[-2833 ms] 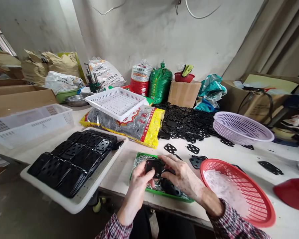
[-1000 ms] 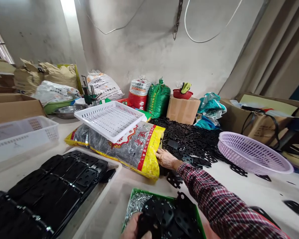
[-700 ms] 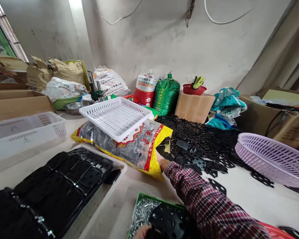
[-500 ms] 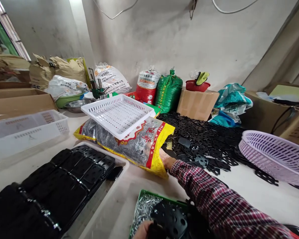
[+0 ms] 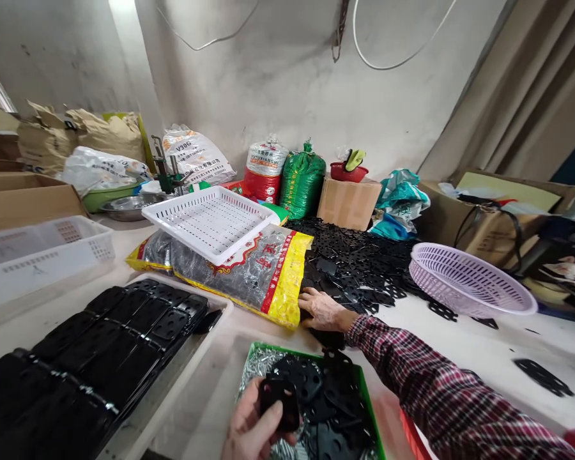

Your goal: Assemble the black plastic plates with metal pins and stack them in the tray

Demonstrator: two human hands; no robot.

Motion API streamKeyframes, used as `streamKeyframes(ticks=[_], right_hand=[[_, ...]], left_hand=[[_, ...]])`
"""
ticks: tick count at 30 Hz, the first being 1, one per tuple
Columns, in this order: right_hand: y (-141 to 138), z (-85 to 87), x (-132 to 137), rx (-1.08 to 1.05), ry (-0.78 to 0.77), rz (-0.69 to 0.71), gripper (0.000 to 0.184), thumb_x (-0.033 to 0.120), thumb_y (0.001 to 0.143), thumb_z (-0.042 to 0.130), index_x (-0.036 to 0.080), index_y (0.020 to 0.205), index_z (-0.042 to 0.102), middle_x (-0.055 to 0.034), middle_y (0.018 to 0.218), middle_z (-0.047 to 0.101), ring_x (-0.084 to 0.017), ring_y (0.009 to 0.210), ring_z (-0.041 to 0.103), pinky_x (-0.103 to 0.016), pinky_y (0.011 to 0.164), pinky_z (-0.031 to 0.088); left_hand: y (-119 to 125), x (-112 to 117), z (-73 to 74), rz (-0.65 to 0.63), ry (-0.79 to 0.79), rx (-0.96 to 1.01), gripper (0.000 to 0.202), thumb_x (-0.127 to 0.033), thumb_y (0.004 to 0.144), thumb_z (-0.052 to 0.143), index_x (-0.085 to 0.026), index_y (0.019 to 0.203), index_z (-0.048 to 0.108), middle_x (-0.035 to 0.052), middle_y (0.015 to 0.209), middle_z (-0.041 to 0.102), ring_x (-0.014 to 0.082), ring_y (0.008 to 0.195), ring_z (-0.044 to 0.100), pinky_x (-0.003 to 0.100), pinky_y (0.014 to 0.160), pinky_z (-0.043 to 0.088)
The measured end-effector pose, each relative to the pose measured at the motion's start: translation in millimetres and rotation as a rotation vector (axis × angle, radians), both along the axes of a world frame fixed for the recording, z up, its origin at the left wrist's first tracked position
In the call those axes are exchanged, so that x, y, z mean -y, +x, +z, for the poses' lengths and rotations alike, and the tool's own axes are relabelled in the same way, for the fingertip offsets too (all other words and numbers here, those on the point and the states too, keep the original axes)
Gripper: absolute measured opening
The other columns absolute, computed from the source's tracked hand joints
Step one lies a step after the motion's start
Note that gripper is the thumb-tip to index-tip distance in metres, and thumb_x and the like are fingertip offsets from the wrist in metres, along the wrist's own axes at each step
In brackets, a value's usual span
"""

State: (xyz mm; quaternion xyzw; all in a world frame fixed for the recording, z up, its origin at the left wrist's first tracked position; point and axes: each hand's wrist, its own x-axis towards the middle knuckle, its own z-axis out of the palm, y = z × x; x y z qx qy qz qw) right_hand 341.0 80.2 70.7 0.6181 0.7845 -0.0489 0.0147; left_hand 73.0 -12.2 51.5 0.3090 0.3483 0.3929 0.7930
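the left hand (image 5: 252, 425) holds a black plate (image 5: 288, 393), its fingers narrow about the edges, above a green tray (image 5: 370, 409) of metal pins (image 5: 261, 359) and perforated plates (image 5: 335, 409). the right hand (image 5: 323, 310) is at the end of a yellow-edged bag (image 5: 287, 281), beside a loose black pile (image 5: 359, 255); whether its fingers hold anything, i cannot tell. a white basket (image 5: 211, 223) rests on the bag; stacked black pieces (image 5: 115, 358) lie in a white tray (image 5: 184, 380).
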Motion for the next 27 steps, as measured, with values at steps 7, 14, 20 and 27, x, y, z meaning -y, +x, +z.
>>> streamKeyframes(ticks=[7,14,20,27], right_hand=[[1,14.9,32,0.033,0.016,-0.152,0.051,0.052,0.082,0.071,0.024,0.124,0.065,-0.0125,0.127,0.061,-0.033,0.119,0.053,-0.047,0.095,0.045],[-27,6.4,49,0.048,0.013,-0.22,0.055,0.047,0.073,0.08,0.02,0.119,0.065,-0.0147,0.121,0.063,-0.035,0.116,0.054,-0.046,0.093,0.043],[-27,16.4,40,-0.105,0.086,-0.351,0.031,0.005,0.077,0.064,0.019,0.105,0.066,-0.0115,0.105,0.072,-0.027,0.101,0.063,-0.038,0.089,0.042],[-26,62.1,75,-0.531,0.188,-0.416,0.025,0.026,0.092,0.049,0.021,0.109,0.066,-0.0049,0.102,0.073,-0.019,0.086,0.065,-0.028,0.073,0.047]], left_hand=[[-4,-6,16.1,0.087,-0.021,0.002,0.045,-0.049,0.06,0.089,-0.02,0.09,0.074,0.0062,0.078,0.075,0.0211,0.063,0.066,0.03,0.048,0.051],[5,-4,12.3,0.147,-0.064,-0.011,0.049,-0.047,0.05,0.093,-0.019,0.085,0.074,0.0079,0.074,0.074,0.0226,0.06,0.065,0.03,0.042,0.048],[-1,-3,21.5,0.142,0.004,-0.005,0.044,-0.045,0.058,0.091,-0.019,0.09,0.075,0.0072,0.08,0.074,0.0208,0.065,0.065,0.029,0.047,0.05],[-3,4,41.4,0.115,0.106,-0.032,0.035,-0.041,0.066,0.086,-0.019,0.09,0.072,0.0067,0.087,0.07,0.0175,0.071,0.062,0.025,0.052,0.05]])
